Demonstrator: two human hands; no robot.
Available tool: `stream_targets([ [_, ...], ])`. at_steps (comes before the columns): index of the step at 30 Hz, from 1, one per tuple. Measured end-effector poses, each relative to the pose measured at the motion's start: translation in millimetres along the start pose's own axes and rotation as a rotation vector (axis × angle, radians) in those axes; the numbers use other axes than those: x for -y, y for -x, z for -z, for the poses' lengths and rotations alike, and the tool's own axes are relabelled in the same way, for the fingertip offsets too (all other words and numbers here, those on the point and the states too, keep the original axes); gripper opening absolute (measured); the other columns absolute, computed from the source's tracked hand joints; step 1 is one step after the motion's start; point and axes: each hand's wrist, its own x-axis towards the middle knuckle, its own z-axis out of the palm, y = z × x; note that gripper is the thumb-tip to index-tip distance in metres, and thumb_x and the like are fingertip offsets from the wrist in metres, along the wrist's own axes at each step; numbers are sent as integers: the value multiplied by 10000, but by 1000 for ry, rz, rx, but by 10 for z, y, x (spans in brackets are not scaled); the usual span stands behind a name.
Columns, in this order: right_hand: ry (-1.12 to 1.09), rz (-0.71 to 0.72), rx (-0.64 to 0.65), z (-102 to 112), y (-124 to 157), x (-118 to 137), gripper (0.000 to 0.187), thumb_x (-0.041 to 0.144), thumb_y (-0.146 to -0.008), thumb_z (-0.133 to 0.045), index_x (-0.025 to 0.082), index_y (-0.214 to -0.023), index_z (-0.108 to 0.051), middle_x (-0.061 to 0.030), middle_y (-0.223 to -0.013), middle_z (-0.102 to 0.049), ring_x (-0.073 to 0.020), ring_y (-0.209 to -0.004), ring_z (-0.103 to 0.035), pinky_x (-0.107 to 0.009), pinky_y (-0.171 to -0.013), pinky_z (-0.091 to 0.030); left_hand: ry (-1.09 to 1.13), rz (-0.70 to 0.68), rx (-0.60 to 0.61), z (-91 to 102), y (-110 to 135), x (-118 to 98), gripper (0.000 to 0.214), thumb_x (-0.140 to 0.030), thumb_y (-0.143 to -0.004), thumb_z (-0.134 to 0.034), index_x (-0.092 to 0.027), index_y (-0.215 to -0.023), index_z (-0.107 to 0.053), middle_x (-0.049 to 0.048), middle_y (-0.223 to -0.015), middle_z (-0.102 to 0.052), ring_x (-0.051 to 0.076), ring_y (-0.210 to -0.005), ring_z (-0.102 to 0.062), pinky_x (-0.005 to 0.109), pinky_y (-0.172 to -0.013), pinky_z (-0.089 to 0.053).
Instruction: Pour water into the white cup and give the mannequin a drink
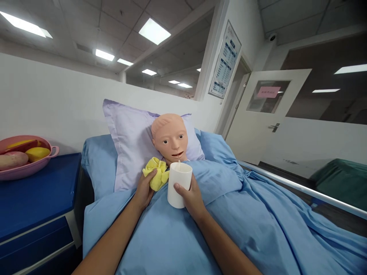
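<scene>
A bald training manikin's head (pixel 169 133) rests on a lilac pillow (pixel 126 141), a blue quilt (pixel 235 214) drawn up below its chin. My right hand (pixel 192 196) is wrapped round a white cup (pixel 179 185), thumb across its front, just below the manikin's mouth. A thin pale straw (pixel 179 164) rises from the cup to the slightly open lips. Bunched in my left hand (pixel 146 189) is a yellow cloth (pixel 157 175), beside the manikin's chin and left of the cup. The cup's contents are hidden.
A pink basin (pixel 25 168) holding fruit stands on a blue bedside cabinet (pixel 43 198) at the left. Along the bed's right side runs a metal rail (pixel 304 191). Behind it are a white door (pixel 258 133) and a dark green covered shape (pixel 341 183).
</scene>
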Motion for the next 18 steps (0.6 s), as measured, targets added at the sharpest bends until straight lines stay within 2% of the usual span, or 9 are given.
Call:
stream_targets([
  [7,-67,-16,12,-47,15,90,582,439,-707,-823,231,-1196,-586,-46,-1054,-717,-256,-933,-675,-386,-795,-565,-61,13,-18,24,35,1,485,-332,-831,-717,-171,-1269,-585,113,-1165,-739,268,-1115,-694,407,-1010,-564],
  [14,-47,23,2,-37,16,33,595,440,-719,-818,216,-1217,-582,-53,-1050,-711,-254,-933,-667,-396,-810,-557,-140,-17,-33,2,60,-13,524,-378,-810,-735,-177,-1270,-586,116,-1145,-740,258,-1031,-718,406,-953,-574],
  [16,-29,67,-52,-13,26,36,593,440,-710,-817,209,-1204,-584,-55,-1034,-708,-253,-910,-663,-404,-805,-556,-227,-75,-85,-30,76,-26,537,-393,-786,-759,-176,-1250,-597,106,-1126,-740,245,-989,-719,396,-926,-568],
  [18,-3,126,-137,36,17,64,580,436,-700,-817,208,-1179,-584,-56,-1026,-704,-253,-904,-661,-407,-810,-554,-373,-186,-198,-92,87,-52,513,-393,-744,-797,-186,-1184,-631,79,-1087,-739,225,-949,-710,368,-900,-555],
])
